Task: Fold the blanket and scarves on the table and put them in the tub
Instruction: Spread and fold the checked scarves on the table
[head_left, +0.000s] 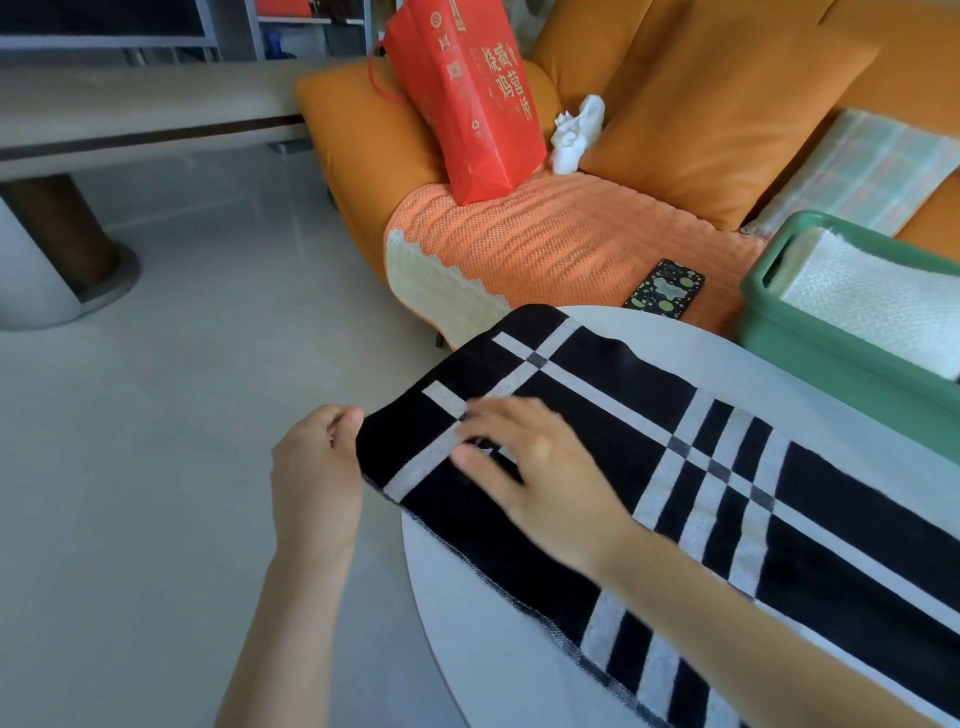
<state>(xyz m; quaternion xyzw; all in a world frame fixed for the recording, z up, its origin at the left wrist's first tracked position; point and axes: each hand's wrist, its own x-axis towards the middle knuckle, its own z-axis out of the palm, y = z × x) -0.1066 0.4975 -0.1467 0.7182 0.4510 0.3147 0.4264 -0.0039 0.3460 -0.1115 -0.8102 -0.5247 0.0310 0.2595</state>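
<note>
Scarf (649, 467): black with pale grey crossing stripes, lying flat along a round white bench (753, 364), running from the near right to the far left, its left end hanging just past the bench rim. Left hand (317, 467): off the bench edge, fingers pinched closed on the scarf's left end. Right hand (530, 457): blurred, lying palm down on the scarf near that same end, fingers spread and flat, not gripping. Tub (831, 343): green plastic, on the right far part of the bench, just beside the scarf's far edge but apart from it. Blanket (872, 301): white, textured, folded, lying inside the tub and rising to about its rim. Sofa (701, 104): orange, beyond the bench, with an orange knitted cover (545, 239) on the seat, its cream scalloped border hanging over the front. Bag (467, 93): red, printed with gold characters, standing tilted on the left part of the sofa seat. Phone (665, 288): dark patterned case, lying flat on the cover near the tub. White cloth (576, 135): crumpled, between the bag and a back cushion. Plaid cloth (862, 171): pale green and pink, folded, on the sofa beyond the tub. Floor (182, 415): light grey, glossy, to the left.
</note>
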